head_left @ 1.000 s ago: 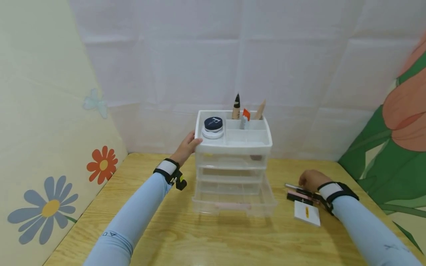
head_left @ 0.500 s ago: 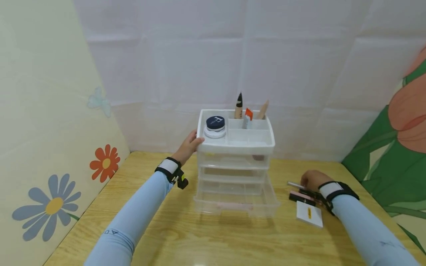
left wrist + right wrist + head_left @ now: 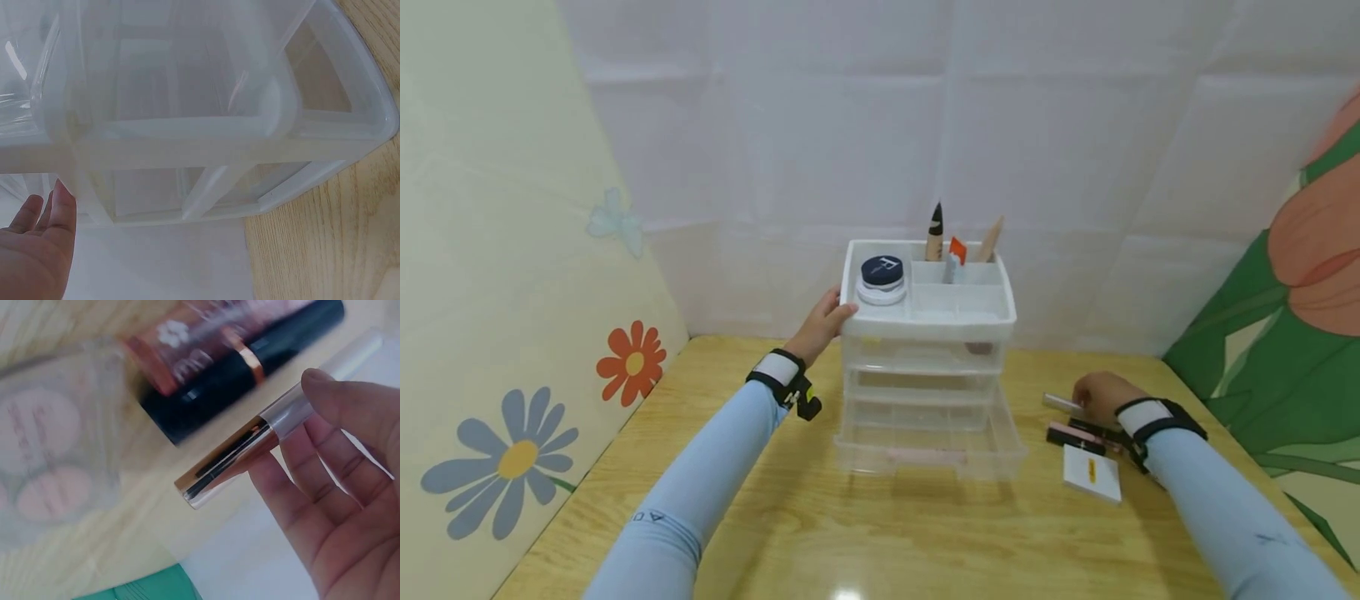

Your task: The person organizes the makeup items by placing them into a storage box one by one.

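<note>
A white drawer organizer (image 3: 925, 331) with clear drawers stands on the table; its lowest drawer (image 3: 865, 458) is pulled out. My left hand (image 3: 820, 327) holds its upper left side, thumb over the rim. In the left wrist view, the left hand's fingers (image 3: 62, 209) touch the frame. To the right, my right hand (image 3: 1105, 400) pinches a slim cosmetic tube (image 3: 228, 462), silvery with a rose-gold end, between thumb and fingers. Beside it lie a black tube with a copper band (image 3: 200, 400) and a pinkish tube (image 3: 181, 347). A flat white box (image 3: 1092, 472) lies closer to me.
On the organizer's top sit a dark-lidded round jar (image 3: 882, 271), a black-tipped beige tube (image 3: 934, 237), an orange-capped tube (image 3: 956, 257) and a beige pointed item (image 3: 990, 239). A white cloth backdrop (image 3: 775, 150) hangs behind; floral panels (image 3: 512, 458) flank the table (image 3: 880, 533).
My right hand has drawn the slim silvery tube slightly away from the black tube next to it. The left hand keeps its hold on the organizer; the head view has shifted a little.
</note>
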The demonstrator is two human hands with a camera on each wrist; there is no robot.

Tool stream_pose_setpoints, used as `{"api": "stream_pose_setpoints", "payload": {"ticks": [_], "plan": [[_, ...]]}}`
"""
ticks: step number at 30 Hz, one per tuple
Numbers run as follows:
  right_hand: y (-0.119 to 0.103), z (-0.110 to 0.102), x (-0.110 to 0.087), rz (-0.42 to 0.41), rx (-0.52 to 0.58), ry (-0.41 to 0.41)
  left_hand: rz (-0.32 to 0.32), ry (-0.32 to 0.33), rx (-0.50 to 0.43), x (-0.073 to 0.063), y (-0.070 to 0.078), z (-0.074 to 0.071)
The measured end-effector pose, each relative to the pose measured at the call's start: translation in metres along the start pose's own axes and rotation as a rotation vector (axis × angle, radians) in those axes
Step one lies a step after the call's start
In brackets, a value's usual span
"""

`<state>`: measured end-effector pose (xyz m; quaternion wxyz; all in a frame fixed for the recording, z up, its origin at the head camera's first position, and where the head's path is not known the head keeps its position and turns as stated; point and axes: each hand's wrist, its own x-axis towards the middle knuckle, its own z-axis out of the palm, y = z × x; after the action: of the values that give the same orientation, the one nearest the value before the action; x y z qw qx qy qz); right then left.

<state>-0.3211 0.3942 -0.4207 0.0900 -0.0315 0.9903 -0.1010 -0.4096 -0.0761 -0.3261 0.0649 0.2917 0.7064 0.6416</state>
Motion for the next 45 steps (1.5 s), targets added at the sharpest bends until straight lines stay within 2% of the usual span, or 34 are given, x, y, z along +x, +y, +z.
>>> {"api": "stream_pose_setpoints", "payload": {"ticks": [6, 11, 15, 19, 23, 27, 34, 45], "plan": [[-0.001, -0.021, -0.009, -0.097, -0.010, 0.057, -0.014, 0.008, -0.003, -0.001, -0.002, 0.000], [-0.013, -0.053, -0.033, -0.181, 0.018, 0.122, -0.009, 0.009, -0.006, -0.002, -0.001, 0.000], [-0.034, -0.082, -0.059, -0.205, 0.030, 0.136, 0.003, 0.007, -0.008, -0.001, 0.000, 0.001], [-0.056, -0.103, -0.083, -0.225, 0.011, 0.167, 0.006, -0.002, -0.012, 0.000, -0.001, 0.002], [-0.080, -0.116, -0.101, -0.262, -0.025, 0.195, 0.009, -0.003, -0.012, 0.001, -0.002, 0.001], [-0.108, -0.122, -0.112, -0.335, -0.080, 0.235, 0.006, -0.010, -0.011, 0.001, -0.002, 0.000], [-0.160, -0.120, -0.112, -0.475, -0.152, 0.264, -0.006, -0.014, -0.003, 0.000, 0.000, 0.000], [-0.223, -0.100, -0.075, -0.589, -0.189, 0.097, -0.016, -0.014, 0.001, 0.000, 0.000, -0.001]]}}
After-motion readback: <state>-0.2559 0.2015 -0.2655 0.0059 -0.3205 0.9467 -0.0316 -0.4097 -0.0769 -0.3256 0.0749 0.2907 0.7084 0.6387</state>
